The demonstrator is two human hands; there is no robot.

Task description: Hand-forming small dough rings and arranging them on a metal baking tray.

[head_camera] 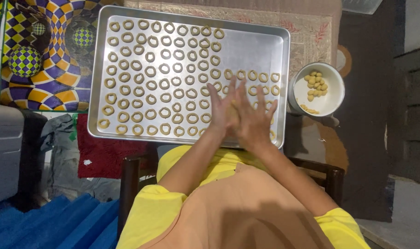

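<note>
metal tray (265, 50): rows of dough rings (151, 71) fill most of it; the right part is bare.
hands: left hand (220, 110) and right hand (254, 117) pressed palm to palm, fingers straight, rolling a barely seen dough piece (233, 115) over the tray's near right corner.
rolling well: light, even pressure.
white bowl (332, 99): dough lumps, right of tray.
in the way: finished rings beneath the hands.

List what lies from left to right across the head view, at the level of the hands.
Patterned purple-and-yellow cloth → metal baking tray with dough rings → left hand → right hand → white bowl of dough pieces.
</note>
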